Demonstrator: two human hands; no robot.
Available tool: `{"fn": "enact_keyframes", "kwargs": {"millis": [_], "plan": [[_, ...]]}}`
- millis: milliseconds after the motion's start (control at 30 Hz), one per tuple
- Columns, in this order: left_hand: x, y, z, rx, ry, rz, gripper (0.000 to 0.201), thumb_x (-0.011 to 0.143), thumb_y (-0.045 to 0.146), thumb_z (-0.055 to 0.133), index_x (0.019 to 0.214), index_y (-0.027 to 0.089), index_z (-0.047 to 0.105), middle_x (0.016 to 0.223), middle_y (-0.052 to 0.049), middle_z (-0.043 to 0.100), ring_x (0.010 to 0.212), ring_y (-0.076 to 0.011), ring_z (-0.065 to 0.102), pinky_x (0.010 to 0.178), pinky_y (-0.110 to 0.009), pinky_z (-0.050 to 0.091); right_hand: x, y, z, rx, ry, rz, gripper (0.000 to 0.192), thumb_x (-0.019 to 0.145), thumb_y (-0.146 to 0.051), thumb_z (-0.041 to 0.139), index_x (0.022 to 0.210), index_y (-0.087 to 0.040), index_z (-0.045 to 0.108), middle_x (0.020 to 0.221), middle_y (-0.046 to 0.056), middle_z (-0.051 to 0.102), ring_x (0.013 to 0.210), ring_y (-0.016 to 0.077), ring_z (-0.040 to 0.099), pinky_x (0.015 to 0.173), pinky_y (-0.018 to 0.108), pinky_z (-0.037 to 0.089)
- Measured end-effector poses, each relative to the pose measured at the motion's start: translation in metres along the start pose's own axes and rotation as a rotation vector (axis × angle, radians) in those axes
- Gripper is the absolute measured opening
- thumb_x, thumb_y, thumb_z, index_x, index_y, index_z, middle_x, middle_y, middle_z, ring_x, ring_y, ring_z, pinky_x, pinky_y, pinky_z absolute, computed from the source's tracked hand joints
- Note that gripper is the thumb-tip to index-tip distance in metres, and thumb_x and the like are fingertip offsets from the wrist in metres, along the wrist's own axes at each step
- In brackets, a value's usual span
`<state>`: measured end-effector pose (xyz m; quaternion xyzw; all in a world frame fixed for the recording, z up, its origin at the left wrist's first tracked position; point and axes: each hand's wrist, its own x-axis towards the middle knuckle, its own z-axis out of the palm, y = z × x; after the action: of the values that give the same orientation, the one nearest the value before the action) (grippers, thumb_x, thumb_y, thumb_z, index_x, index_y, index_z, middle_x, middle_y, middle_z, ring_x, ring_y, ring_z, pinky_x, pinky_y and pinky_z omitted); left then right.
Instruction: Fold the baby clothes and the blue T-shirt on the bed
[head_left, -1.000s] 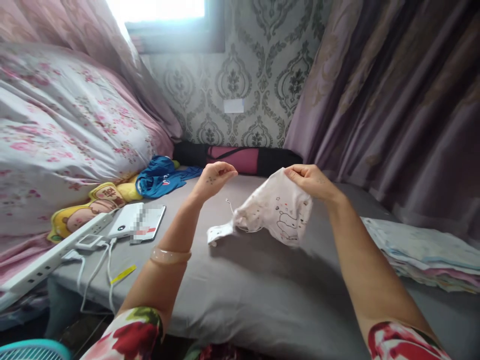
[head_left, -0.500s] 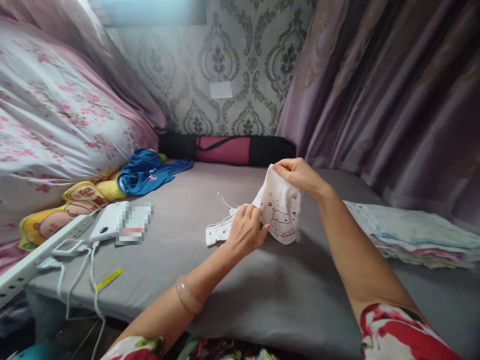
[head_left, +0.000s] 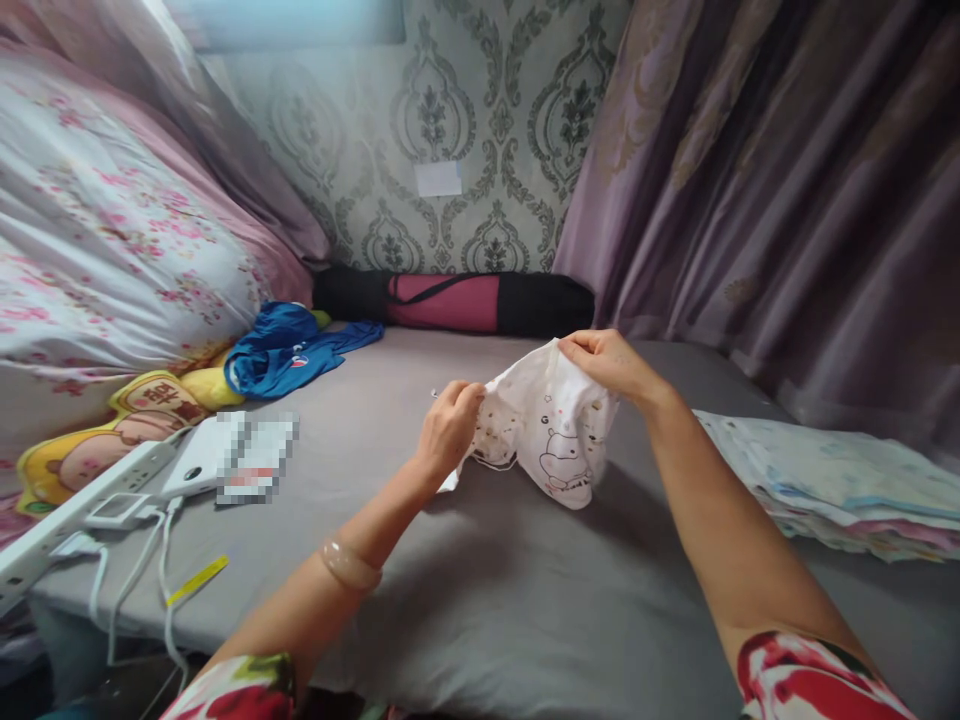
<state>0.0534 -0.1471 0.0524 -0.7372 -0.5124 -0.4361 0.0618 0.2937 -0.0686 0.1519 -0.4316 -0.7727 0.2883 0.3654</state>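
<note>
Both hands hold a small white baby shirt point(head_left: 559, 435) with a cartoon animal outline and tiny prints, raised just over the grey bed sheet. My left hand point(head_left: 451, 425) is closed on the garment's left side, where a patterned part and thin ties hang down. My right hand point(head_left: 611, 362) pinches its upper right edge between thumb and fingers. Folds hide part of the cloth, and its lower end hangs close to the sheet.
A stack of folded cloths point(head_left: 832, 480) lies at the right. On the left are a blue garment point(head_left: 281, 350), a yellow cartoon cushion point(head_left: 82, 445), a white power strip point(head_left: 79, 515) with cables and a white box point(head_left: 206, 455). A black-and-pink bag point(head_left: 446, 302) lies along the wall.
My left hand has moved up and left, drawing the garment's left side out from the rest, so it spreads wider. My right hand keeps its pinch, slightly lower and further right.
</note>
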Motion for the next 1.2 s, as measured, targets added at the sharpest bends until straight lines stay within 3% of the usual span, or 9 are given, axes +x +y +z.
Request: {"fn": "enact_keyframes", "kwargs": {"millis": [200,367,433,600,733,1000,1100,1200], "plan": [[0.022,-0.012,-0.001,-0.167,0.050,-0.150,0.018,0.090,0.026,0.050,0.088,0.021,0.067,0.094,-0.006,0.065,0.084,-0.0164,0.061,0.080,-0.029,0.049,0.003,0.007,0.008,0.001,-0.041,-0.013,0.051,0.079,-0.066,0.054,0.068,-0.017,0.063,0.062,0.000,0.055,0.056,0.0117,0.043,0.050,0.025,0.030],[0.042,-0.016,-0.012,-0.582,-0.005,-0.538,0.022,0.079,0.036,0.059,0.081,0.016,0.065,0.070,-0.001,0.062,0.063,-0.0128,0.056,0.060,-0.024,0.046,0.002,0.009,0.006,0.006,-0.057,-0.039,0.049,0.081,-0.064,0.053,0.077,-0.016,0.067,0.067,0.001,0.059,0.058,0.0121,0.047,0.051,0.025,0.033],[0.053,-0.016,-0.023,-0.700,-0.032,-0.616,0.027,0.077,0.042,0.060,0.082,0.015,0.062,0.065,0.001,0.059,0.058,-0.0112,0.053,0.052,-0.022,0.042,0.000,0.007,0.001,0.016,-0.100,-0.039,0.050,0.080,-0.064,0.055,0.081,-0.017,0.069,0.070,0.002,0.062,0.060,0.0127,0.049,0.052,0.025,0.035],[0.080,-0.010,-0.066,-0.658,-0.160,-0.410,0.030,0.077,0.046,0.064,0.078,0.016,0.061,0.064,0.002,0.055,0.055,-0.0082,0.046,0.047,-0.019,0.035,-0.005,-0.007,-0.015,-0.001,-0.236,-0.057,0.050,0.080,-0.065,0.056,0.091,-0.018,0.071,0.080,0.004,0.067,0.066,0.0145,0.055,0.057,0.025,0.040],[0.097,0.001,-0.098,-0.598,-0.276,-0.246,0.031,0.073,0.045,0.072,0.077,0.016,0.065,0.062,0.001,0.055,0.052,-0.0072,0.045,0.045,-0.019,0.032,-0.008,-0.021,-0.026,-0.058,-0.238,-0.103,0.051,0.081,-0.066,0.055,0.092,-0.019,0.072,0.084,0.004,0.068,0.071,0.0164,0.057,0.061,0.026,0.041],[0.118,0.010,-0.137,-0.358,-0.239,-0.068,0.022,0.077,0.039,0.068,0.075,0.017,0.071,0.058,0.001,0.054,0.053,-0.0084,0.046,0.047,-0.021,0.035,-0.009,-0.049,-0.040,-0.088,-0.176,-0.172,0.043,0.081,-0.061,0.060,0.095,-0.022,0.074,0.088,0.004,0.070,0.079,0.0195,0.060,0.066,0.029,0.045],[0.121,0.015,-0.142,-0.332,-0.149,-0.031,0.018,0.079,0.035,0.067,0.077,0.017,0.070,0.062,0.000,0.056,0.058,-0.0096,0.049,0.051,-0.022,0.039,-0.007,-0.058,-0.044,-0.095,-0.072,-0.192,0.042,0.080,-0.059,0.063,0.094,-0.021,0.073,0.086,0.005,0.069,0.077,0.0200,0.059,0.063,0.031,0.045],[0.115,0.024,-0.138,-0.277,0.184,-0.008,0.013,0.081,0.030,0.064,0.081,0.018,0.068,0.072,-0.002,0.059,0.068,-0.0117,0.053,0.058,-0.023,0.043,-0.007,-0.068,-0.043,-0.107,0.080,-0.230,0.043,0.081,-0.060,0.061,0.093,-0.021,0.072,0.086,0.006,0.068,0.079,0.0216,0.059,0.064,0.032,0.045]]}}
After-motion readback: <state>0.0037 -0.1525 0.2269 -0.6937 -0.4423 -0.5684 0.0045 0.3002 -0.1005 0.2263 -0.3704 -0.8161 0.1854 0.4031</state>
